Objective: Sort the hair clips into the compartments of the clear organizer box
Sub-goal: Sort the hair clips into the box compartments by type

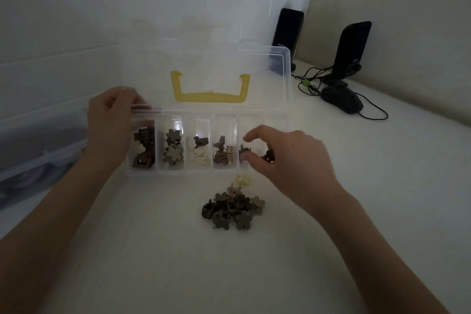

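Clear plastic organizer box point(280, 120) sits open on the white desk point(356, 211), its transparent lid with yellow handle point(209, 95) tipped back. Your left hand point(109, 125) grips the box's left end, fingers curled over the far corner. Your right hand point(285, 158) hovers over the fifth compartment from the left, fingers curled around a small dark hair clip point(245, 154); can't tell if it's pinched or already resting inside. The first four compartments hold brown square clips point(142, 150), flower clips point(173, 150), cream and dark clips point(200, 151) and brown ribbed clips point(224, 154). Unsorted pile of brown and tan clips point(233, 208) lies on the desk just in front of the box, one cream clip point(243, 180) at its far edge.

Risks: letting go early bounces the clip into the neighbouring compartment. Your right wrist passes close over the pile, so pulling back low could scatter it. Loosening the left grip may let the light box slide.
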